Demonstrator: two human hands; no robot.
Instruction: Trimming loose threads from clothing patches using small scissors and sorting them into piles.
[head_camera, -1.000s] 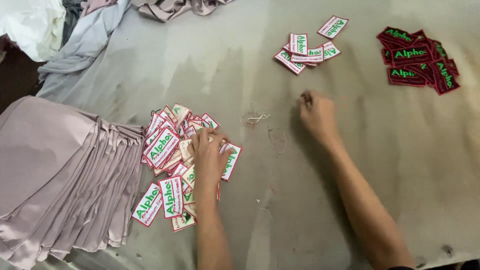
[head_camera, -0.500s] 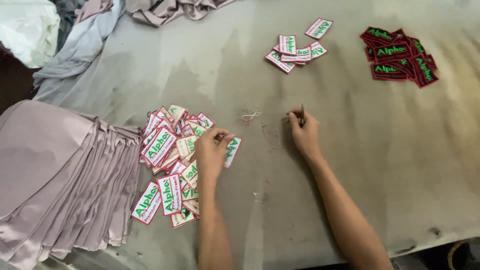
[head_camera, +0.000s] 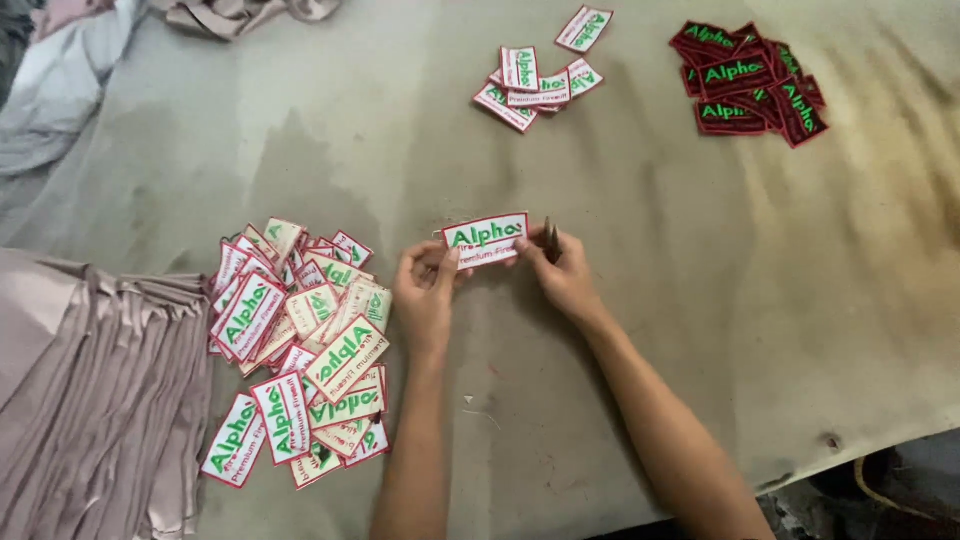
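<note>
Head view: both hands pinch one white patch (head_camera: 487, 238) above the desk (head_camera: 700, 300), left hand (head_camera: 428, 290) at its 8 o'clock corner, right hand (head_camera: 562, 272) at 3 o'clock, fingers also clasping small snips (head_camera: 550, 236). Those blades could nick the patch's edge, or the patch could slip into the loose pile (head_camera: 300, 350) at 9 o'clock.

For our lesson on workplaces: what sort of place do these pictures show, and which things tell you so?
Probably a garment or label workshop. Both hands hold one white patch over a cloth-covered table, with a heap of patches, a dark red pile, and stacked pink fabric.
</note>
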